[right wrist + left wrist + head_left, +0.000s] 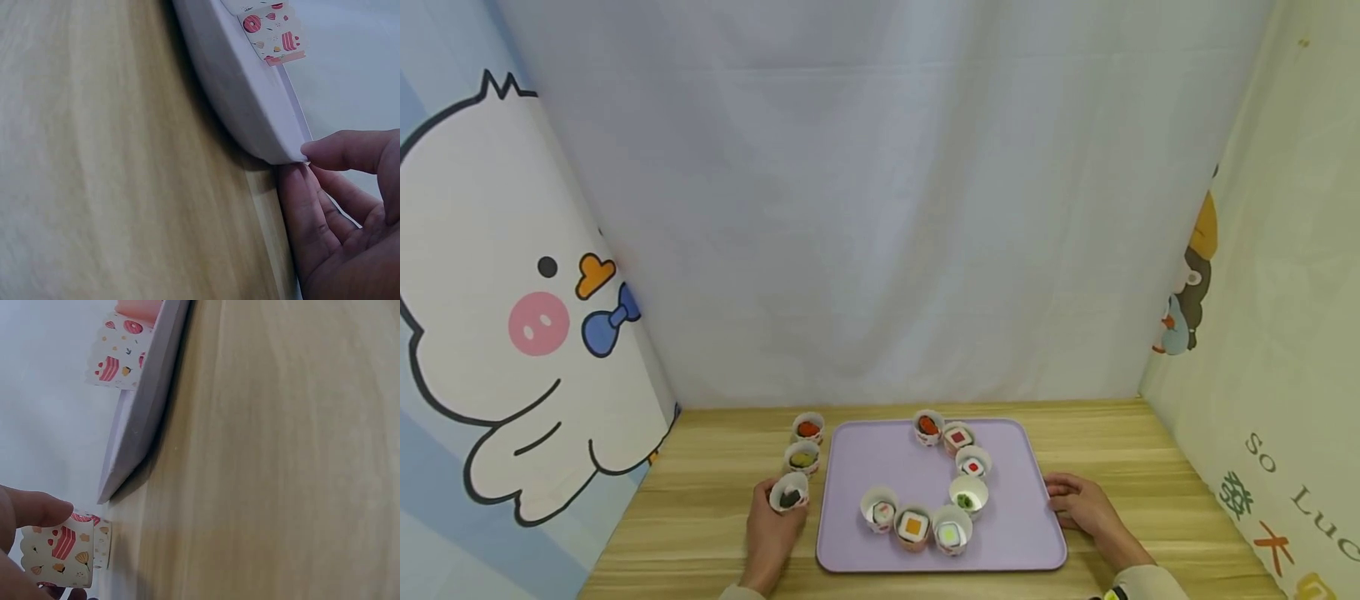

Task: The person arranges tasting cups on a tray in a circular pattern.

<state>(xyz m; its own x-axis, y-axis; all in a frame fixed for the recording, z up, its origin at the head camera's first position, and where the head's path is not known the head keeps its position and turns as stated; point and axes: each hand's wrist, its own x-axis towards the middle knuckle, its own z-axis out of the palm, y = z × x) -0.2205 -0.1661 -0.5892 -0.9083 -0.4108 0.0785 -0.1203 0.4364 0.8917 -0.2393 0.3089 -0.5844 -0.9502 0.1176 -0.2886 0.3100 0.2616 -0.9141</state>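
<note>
My left hand [772, 533] grips a patterned paper cup [789, 495] with a dark green piece inside, left of the lilac tray [865, 454]. In the left wrist view, thumb and fingers curl round this cup [59, 553], printed with cake slices. Just beyond it stand a cup with a yellow-green piece [802, 459] and one with an orange-red piece [808, 428]. At the tray's right side, my right hand [1086, 508] pinches the edge. The right wrist view has its thumb [344, 150] on the tray's rim [275, 137] and the fingers below.
Several cups stand in a curve on the tray, among them one with a red piece [928, 427], one with a green bit [967, 496] and one with an orange-centred square [913, 527]. A pale curtain [880, 250] closes off the back of the wooden table [700, 500].
</note>
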